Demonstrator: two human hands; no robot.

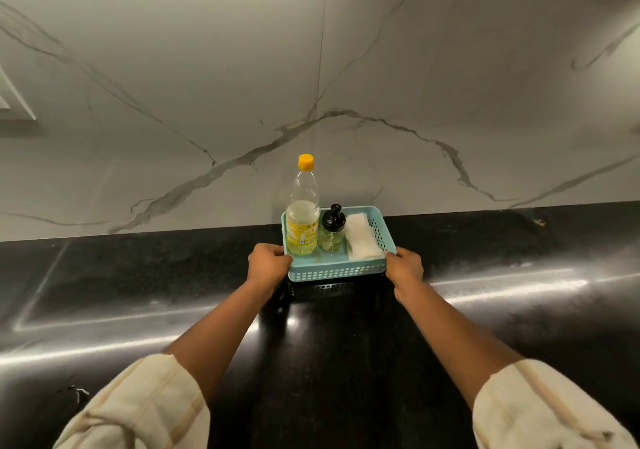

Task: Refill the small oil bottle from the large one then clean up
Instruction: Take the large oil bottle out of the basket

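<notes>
A light blue perforated basket (337, 270) sits near the back of the black counter. Inside it, at the left, stands the large oil bottle (302, 213) with a yellow cap and a yellow label, roughly half full. Beside it stands the small oil bottle (332, 232) with a black pump top. A folded white cloth (362, 236) lies in the right part of the basket. My left hand (267, 265) grips the basket's front left corner. My right hand (404, 266) grips its front right corner. The basket's underside is hidden by its reflection.
The glossy black counter (329, 344) stretches wide on both sides and toward me. A white marble-veined backsplash (311, 102) rises right behind the basket. A small white scrap (81, 393) lies on the counter at the near left.
</notes>
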